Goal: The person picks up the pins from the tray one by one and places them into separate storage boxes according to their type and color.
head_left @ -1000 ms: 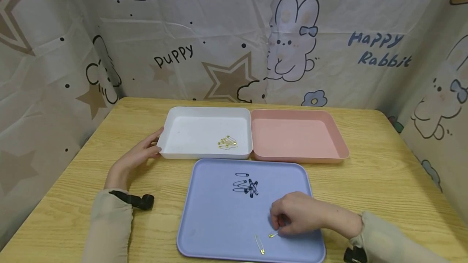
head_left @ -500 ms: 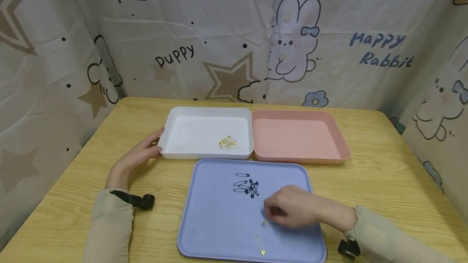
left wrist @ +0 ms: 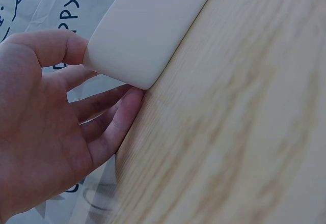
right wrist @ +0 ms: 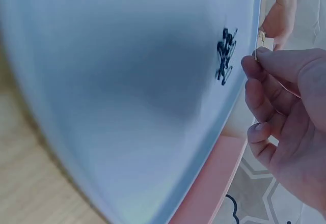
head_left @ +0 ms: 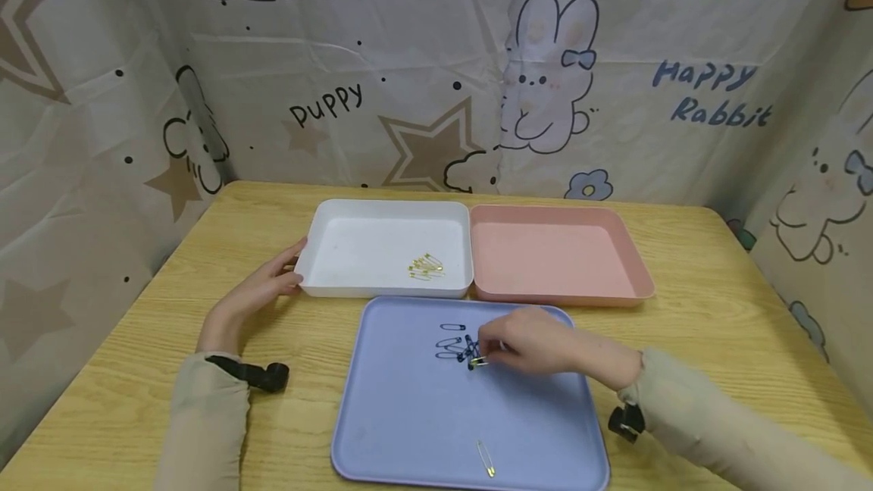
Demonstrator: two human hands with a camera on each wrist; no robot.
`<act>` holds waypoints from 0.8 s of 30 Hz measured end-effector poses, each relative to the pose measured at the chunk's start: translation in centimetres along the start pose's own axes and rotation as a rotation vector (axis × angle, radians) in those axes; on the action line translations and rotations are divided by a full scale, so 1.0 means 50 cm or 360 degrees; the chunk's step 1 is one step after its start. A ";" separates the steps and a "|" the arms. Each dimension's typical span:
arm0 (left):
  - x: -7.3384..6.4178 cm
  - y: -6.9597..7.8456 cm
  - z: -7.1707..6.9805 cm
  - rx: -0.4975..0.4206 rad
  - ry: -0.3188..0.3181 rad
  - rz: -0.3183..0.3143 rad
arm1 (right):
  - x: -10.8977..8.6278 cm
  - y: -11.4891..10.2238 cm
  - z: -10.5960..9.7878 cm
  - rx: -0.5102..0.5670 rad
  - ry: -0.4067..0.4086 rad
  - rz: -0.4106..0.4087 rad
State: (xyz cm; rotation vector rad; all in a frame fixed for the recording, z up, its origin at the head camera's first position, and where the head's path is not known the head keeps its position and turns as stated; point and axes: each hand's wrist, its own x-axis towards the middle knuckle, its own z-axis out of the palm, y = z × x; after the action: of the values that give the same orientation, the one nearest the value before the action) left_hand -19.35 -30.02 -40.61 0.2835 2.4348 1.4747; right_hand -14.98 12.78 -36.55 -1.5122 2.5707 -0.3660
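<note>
My right hand (head_left: 528,341) pinches a gold safety pin (head_left: 480,361) between thumb and index finger. It is over the blue tray (head_left: 402,415), beside a pile of black safety pins (head_left: 450,347) that it partly hides. In the right wrist view the held gold pin (right wrist: 256,53) stands out past the fingertips. A second gold safety pin (head_left: 486,459) lies near the tray's front edge. At the left end of the white tray (head_left: 389,292), my left hand (head_left: 262,283) touches the outer wall with relaxed, spread fingers. Several gold safety pins (head_left: 426,267) lie inside that tray.
A pink tray (head_left: 552,252) stands against the white tray's right side, both behind the blue tray. All three rest on a wooden table (head_left: 689,309). A printed cloth (head_left: 409,59) hangs around the back and sides.
My right hand has lifted a gold safety pin from the blue tray's front part and carried it away from me and left, up to the black pins. The left hand has stayed put.
</note>
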 end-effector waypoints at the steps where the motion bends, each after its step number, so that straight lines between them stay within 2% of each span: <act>1: 0.000 0.000 0.000 0.0000 0.0003 -0.0001 | 0.004 0.002 -0.003 -0.0014 0.0008 0.0004; 10: 0.000 0.005 0.000 0.0016 0.0007 -0.0001 | 0.051 0.024 -0.016 -0.0068 0.0117 0.0052; 19: -0.001 0.005 0.000 0.0016 0.0006 -0.0001 | 0.082 0.041 -0.016 -0.0114 0.0190 0.0031; 24: 0.000 0.002 0.000 0.0026 0.0010 -0.0008 | 0.102 0.050 -0.016 -0.0142 0.0271 0.0037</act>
State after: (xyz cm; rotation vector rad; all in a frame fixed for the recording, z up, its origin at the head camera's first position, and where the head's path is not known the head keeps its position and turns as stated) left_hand -19.37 -29.98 -40.50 0.2761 2.4519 1.4561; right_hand -19.77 9.58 -36.44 -1.5415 2.7674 -0.3984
